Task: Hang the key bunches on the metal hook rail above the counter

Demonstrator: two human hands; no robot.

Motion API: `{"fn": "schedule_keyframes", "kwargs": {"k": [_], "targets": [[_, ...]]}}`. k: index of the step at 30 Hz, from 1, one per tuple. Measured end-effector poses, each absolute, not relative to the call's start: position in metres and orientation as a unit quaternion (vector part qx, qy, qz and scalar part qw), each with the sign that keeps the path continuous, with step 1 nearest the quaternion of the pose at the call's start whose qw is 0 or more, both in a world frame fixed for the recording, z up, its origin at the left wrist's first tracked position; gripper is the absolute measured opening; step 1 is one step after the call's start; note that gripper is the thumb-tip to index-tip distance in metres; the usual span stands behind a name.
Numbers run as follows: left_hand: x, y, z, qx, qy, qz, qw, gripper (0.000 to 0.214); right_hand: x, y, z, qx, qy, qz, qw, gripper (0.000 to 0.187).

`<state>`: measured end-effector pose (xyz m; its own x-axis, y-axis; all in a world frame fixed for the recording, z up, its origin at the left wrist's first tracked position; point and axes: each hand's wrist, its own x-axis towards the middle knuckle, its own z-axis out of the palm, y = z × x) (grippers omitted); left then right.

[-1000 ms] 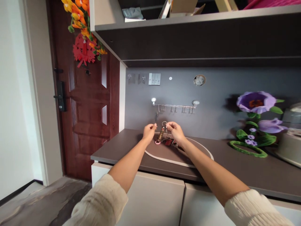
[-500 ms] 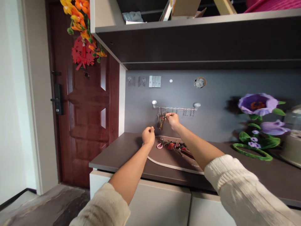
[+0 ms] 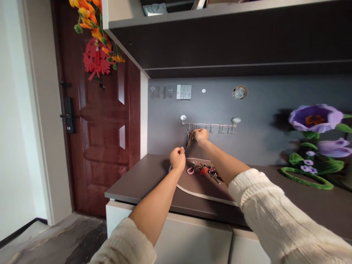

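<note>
Right hand with elongated, apparently metal-ringed fob beneath shiny rail.

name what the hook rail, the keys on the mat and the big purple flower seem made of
Hook rail: likely polished metal, from its bright silvery glints; plated plastic is possible. Keys on the mat: probably shiny metal, with small silvery highlights. Big purple flower: perhaps plush fabric, matte, with thick, soft-looking petals.

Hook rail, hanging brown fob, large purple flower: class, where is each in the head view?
Hook rail [image 3: 210, 125]: head view, middle of the bar.
Hanging brown fob [image 3: 189, 140]: head view, its body.
Large purple flower [image 3: 315, 120]: head view, orange centre.
</note>
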<state>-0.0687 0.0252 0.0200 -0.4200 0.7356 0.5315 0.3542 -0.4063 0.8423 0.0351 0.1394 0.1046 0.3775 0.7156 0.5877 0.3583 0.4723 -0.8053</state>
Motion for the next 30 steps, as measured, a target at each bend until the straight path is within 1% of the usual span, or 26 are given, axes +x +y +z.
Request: {"fn": "schedule_keyframes", "kwargs": {"k": [8, 13, 17, 25, 30], "targets": [[-0.069, 0.028, 0.018, 0.519, 0.525, 0.66, 0.139, 0.029, 0.034, 0.142, 0.096, -0.5, -0.523, 0.132, 0.677, 0.013], [-0.069, 0.03, 0.017, 0.518, 0.527, 0.659, 0.14, 0.029, 0.035, 0.138, 0.089, -0.515, -0.522, 0.139, 0.666, 0.013], [-0.07, 0.032, 0.017, 0.522, 0.531, 0.654, 0.137, 0.029, 0.039, 0.138, 0.084, -0.496, -0.547, 0.148, 0.658, 0.014], [-0.069, 0.031, 0.015, 0.544, 0.521, 0.643, 0.138, 0.027, 0.047, 0.115, 0.086, -0.52, -0.557, 0.144, 0.631, 0.007], [-0.068, 0.026, 0.016, 0.584, 0.518, 0.613, 0.122, 0.023, 0.052, 0.087, 0.092, -0.516, -0.56, 0.155, 0.629, 0.014]]}}
